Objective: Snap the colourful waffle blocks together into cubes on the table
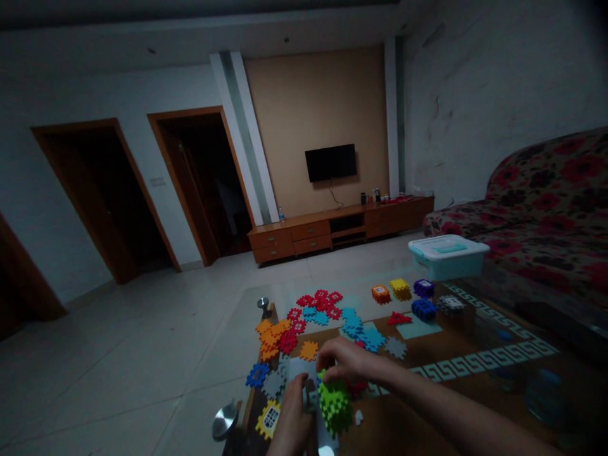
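A stack of green notched plastic tiles [335, 408] stands on the glass-topped table in front of me. My right hand [342, 358] reaches in from the right, its fingers curled down and closed on the stack's far end. A bit of blue shows by those fingertips. Left of the stack is my left hand [294, 408], fingers pointing forward and apart from the tiles. Beside it lie a yellow tile [268, 419], a grey tile [274, 384] and a blue tile [257, 375]. A single orange tile [308, 350] lies just beyond my hands.
Farther back spread red tiles [320, 299], light blue tiles [352, 323] and an orange pile [270, 335]. Small stacks, including a yellow stack [399, 289] and a blue stack [424, 309], stand at right. A lidded plastic box [449, 263] sits behind them. Metal knobs [225, 422] flank the left edge.
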Action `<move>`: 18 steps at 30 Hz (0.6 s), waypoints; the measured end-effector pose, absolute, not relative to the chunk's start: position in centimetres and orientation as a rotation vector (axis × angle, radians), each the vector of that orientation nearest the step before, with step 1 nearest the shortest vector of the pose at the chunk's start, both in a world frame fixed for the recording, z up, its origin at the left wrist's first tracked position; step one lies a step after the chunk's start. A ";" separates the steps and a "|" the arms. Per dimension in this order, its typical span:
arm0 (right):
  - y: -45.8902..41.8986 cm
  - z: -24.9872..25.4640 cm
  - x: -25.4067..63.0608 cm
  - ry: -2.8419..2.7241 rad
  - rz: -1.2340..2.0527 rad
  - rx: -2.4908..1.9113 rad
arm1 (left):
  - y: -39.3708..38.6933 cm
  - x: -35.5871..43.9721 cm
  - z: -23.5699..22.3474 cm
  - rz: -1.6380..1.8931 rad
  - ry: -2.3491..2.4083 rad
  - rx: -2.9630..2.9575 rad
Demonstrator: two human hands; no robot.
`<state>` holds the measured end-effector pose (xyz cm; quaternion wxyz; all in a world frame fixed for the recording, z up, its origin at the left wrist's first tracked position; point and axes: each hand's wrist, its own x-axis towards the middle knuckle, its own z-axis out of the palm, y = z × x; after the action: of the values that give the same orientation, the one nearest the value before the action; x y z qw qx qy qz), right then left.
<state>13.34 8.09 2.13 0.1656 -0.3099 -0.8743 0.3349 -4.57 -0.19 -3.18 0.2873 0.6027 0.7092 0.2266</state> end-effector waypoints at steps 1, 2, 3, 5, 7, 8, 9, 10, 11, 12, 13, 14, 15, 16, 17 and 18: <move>7.9 2.1 13.5 -2.494 0.894 -0.873 | -0.3 -4.6 -3.5 0.576 1.855 1.640; 7.7 2.1 13.8 -2.488 0.850 -0.869 | -0.4 -4.5 -3.8 0.545 1.817 1.668; 7.5 2.1 14.1 -2.474 0.816 -0.875 | -0.5 -4.5 -4.1 0.522 1.785 1.692; 7.2 1.9 14.9 -2.411 0.759 -0.940 | -0.6 -4.2 -4.5 0.488 1.774 1.704; 6.9 1.4 15.7 -2.318 0.718 -1.072 | -0.7 -3.8 -4.6 0.476 1.800 1.683; 6.8 1.0 16.1 -2.274 0.717 -1.141 | -0.7 -3.5 -4.6 0.474 1.808 1.673; 6.5 0.5 16.4 -2.239 0.734 -1.205 | -0.7 -3.3 -4.5 0.466 1.809 1.668; 6.3 -0.1 16.7 -2.216 0.769 -1.258 | -0.7 -3.1 -4.5 0.462 1.810 1.668; 5.9 -0.7 16.9 -2.207 0.816 -1.299 | -0.7 -2.8 -4.4 0.461 1.818 1.672; 5.6 -1.4 17.1 -2.212 0.860 -1.333 | -0.7 -2.6 -4.4 0.459 1.836 1.675; 5.2 -2.2 17.2 -2.225 0.894 -1.366 | -0.8 -2.4 -4.5 0.457 1.856 1.679; 4.7 -3.0 17.3 -2.249 0.914 -1.397 | -0.8 -2.3 -4.6 0.466 1.875 1.685; 4.3 -3.7 17.3 -2.281 0.916 -1.419 | -0.7 -2.1 -4.9 0.487 1.886 1.695; 4.0 -4.4 17.2 -2.311 0.909 -1.431 | -0.7 -2.0 -5.4 0.517 1.895 1.707; 3.6 -5.0 17.1 -2.321 0.896 -1.433 | -0.6 -2.0 -5.9 0.550 1.905 1.716; 3.4 -5.5 17.0 -2.316 0.884 -1.425 | -0.6 -1.9 -6.5 0.584 1.912 1.725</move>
<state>17.01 3.37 -5.46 0.1408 -0.4933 -0.8019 0.3061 -1.91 -0.58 -6.46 0.2478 0.6330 0.7014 0.2142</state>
